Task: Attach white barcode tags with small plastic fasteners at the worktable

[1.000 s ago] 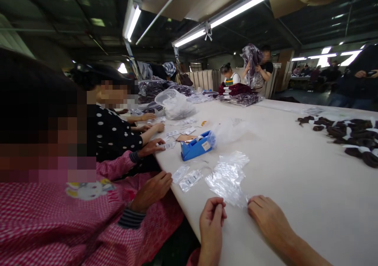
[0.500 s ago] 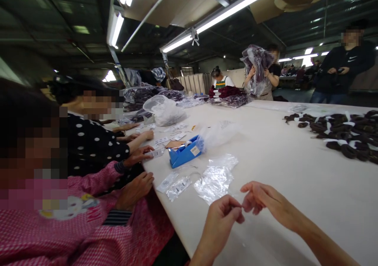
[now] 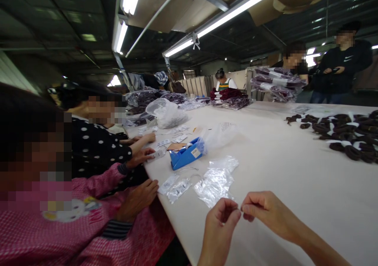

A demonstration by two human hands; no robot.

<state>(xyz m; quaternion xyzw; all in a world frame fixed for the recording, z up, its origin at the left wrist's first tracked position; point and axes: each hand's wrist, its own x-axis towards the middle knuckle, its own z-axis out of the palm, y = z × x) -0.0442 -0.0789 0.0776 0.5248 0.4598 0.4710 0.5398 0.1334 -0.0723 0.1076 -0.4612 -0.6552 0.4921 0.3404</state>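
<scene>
Since the earlier frames both hands have drawn closer together over the near edge of the table (image 3: 289, 187), and the co-worker at the far end has lowered a bundle of bagged garments (image 3: 276, 83) from chest height onto a stack. From the head camera, the left hand (image 3: 220, 222) is curled, thumb and forefinger pinched, and the right hand (image 3: 262, 213) meets it fingertip to fingertip, also pinched; whatever sits between them is too small or too clear to make out, so what they grip cannot be told. Taking the blue tape dispenser (image 3: 184, 156) as landmark: the crinkled pile of clear plastic bags (image 3: 215, 181) lies just nearer than it and just beyond the hands, thin, glossy and wrinkled. Two small flat packets (image 3: 175, 187) lie left of that pile, near a neighbour's hand (image 3: 138, 197) in a pink checked sleeve. Well to the right of the dispenser lie dark brown coiled bundles (image 3: 345, 134) banded in white. Behind it sits a puffy white plastic sack (image 3: 167, 112). The step in hand looks like fine fingertip work on a small piece, perhaps a bag; the next move likely calls for a steady pinch and parting thin film without tearing it.
</scene>
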